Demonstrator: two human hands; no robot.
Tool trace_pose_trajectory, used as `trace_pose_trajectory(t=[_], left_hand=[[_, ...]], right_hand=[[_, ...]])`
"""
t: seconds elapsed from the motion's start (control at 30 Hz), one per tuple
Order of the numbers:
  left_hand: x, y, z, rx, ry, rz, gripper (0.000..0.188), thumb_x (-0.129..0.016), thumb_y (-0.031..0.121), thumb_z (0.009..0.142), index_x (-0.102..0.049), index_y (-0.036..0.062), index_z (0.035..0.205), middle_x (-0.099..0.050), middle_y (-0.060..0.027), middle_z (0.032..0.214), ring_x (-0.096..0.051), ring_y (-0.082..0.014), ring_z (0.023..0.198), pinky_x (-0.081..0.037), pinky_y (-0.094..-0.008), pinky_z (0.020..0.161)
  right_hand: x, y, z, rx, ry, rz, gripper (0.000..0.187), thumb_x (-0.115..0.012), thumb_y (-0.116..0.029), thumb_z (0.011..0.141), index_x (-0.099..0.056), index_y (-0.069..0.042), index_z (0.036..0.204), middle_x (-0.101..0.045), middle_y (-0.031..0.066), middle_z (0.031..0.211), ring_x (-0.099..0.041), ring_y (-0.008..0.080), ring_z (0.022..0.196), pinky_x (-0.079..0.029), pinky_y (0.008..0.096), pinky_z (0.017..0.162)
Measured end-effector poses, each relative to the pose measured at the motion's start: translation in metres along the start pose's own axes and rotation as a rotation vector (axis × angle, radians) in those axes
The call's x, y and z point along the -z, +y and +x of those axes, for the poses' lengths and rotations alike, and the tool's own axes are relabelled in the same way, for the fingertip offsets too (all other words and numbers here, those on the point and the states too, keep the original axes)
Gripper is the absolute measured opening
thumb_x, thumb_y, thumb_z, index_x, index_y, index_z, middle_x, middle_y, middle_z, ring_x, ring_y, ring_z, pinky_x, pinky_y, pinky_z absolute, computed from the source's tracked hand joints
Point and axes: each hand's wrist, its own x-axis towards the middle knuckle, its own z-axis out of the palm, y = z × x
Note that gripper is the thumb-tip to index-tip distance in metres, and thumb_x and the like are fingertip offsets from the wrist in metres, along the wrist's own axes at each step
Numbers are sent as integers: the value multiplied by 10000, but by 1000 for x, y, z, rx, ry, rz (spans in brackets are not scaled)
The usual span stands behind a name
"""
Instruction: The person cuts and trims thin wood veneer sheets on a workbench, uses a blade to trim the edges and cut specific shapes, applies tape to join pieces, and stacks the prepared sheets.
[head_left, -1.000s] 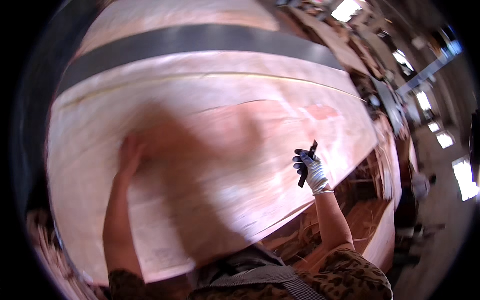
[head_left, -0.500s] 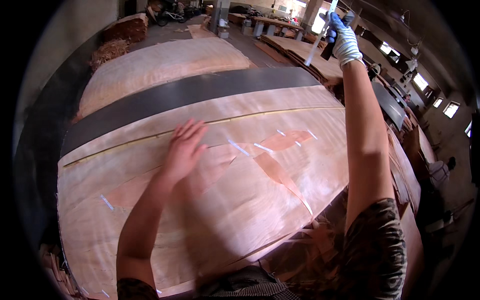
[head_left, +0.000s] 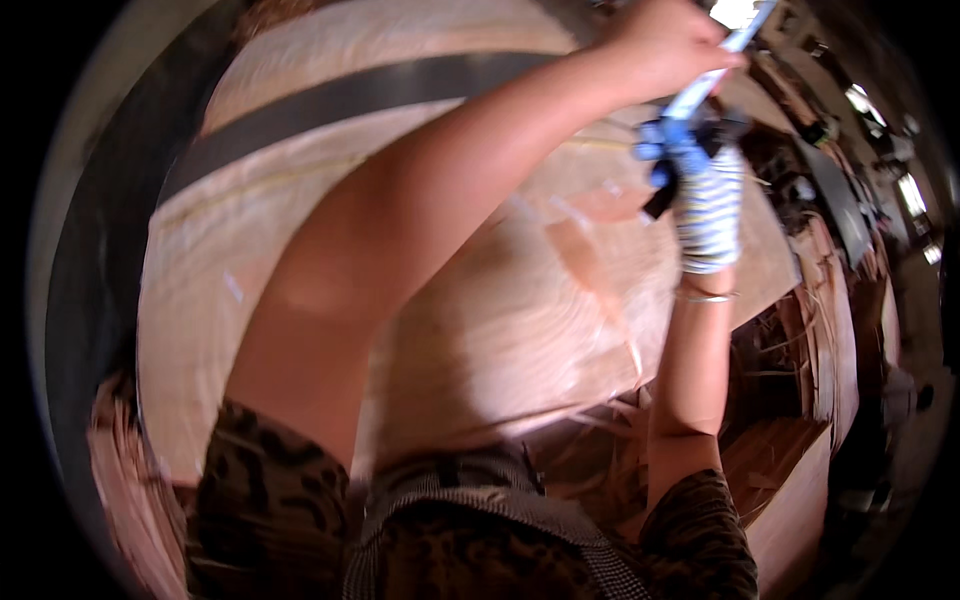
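Blurred by motion, my left hand (head_left: pixel 672 45) reaches far across to the upper right. Its fingers pinch a long white strip (head_left: pixel 698 95) that looks like paper tape. Just below it, my right hand (head_left: pixel 708 200), in a blue-fingered glove with a striped cuff, is closed around a black tool (head_left: pixel 658 200) whose kind I cannot make out. The strip runs up from beside the gloved fingers. Both hands are above a large pale wood veneer sheet (head_left: pixel 480 330). On the sheet lie a darker veneer patch (head_left: pixel 580 258) and a short tape piece (head_left: pixel 233 287).
A dark grey band (head_left: pixel 300 115) crosses behind the sheet, with another veneer pile (head_left: pixel 400 30) beyond. Torn veneer scraps (head_left: pixel 590 450) lie below the front edge. Veneer stacks stand at the right (head_left: pixel 835 330) and lower left (head_left: pixel 135 480).
My left hand has left the veneer surface and moved up and right to the white strip. The right hand has come lower and nearer with the tool. The view has shifted.
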Motion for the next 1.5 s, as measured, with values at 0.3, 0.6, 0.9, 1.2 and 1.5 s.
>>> trace_pose_trajectory(t=[0.3,0.6,0.9,1.2,1.5], left_hand=[[77,21,-80,102,-202,-141,357,-436,304,881,-535,-3,1034,-578,-134,981,-573,-215,868,-433,-322,807],[236,-108,-467,747,855,560,314,-503,181,886,-533,8,1147,-573,-86,1092,-548,-168,986,-444,-294,847],[226,-166,-474,571,-63,1132,456,-503,163,825,-417,-6,1240,-352,-151,1337,-289,-294,1258,-215,-350,1068],[168,-210,-382,563,-84,1248,419,-538,218,778,-518,-4,1133,-437,-144,1267,-410,-287,1165,-251,-368,1041],[142,-225,-295,917,-369,1036,384,-527,167,769,-525,21,1124,-512,-114,1191,-451,-228,1128,-335,-387,957]], right_hand=[[1,94,-75,163,-276,-594,137,-534,-63,823,-597,-22,938,-619,73,857,-573,143,801,-466,243,685],[-219,195,-186,-1037,-716,-151,107,-539,-126,832,-582,-30,852,-599,42,636,-532,111,463,-383,230,400],[-306,299,-191,-765,-782,-609,316,-554,-304,801,-613,-10,901,-611,187,705,-594,338,663,-470,388,590],[-165,302,-144,-1115,-293,-346,321,-629,-314,754,-626,-9,857,-616,217,739,-614,328,684,-489,398,601],[-111,317,-76,-818,-470,-763,247,-596,-302,803,-603,-58,843,-628,137,717,-576,268,515,-469,347,487]])
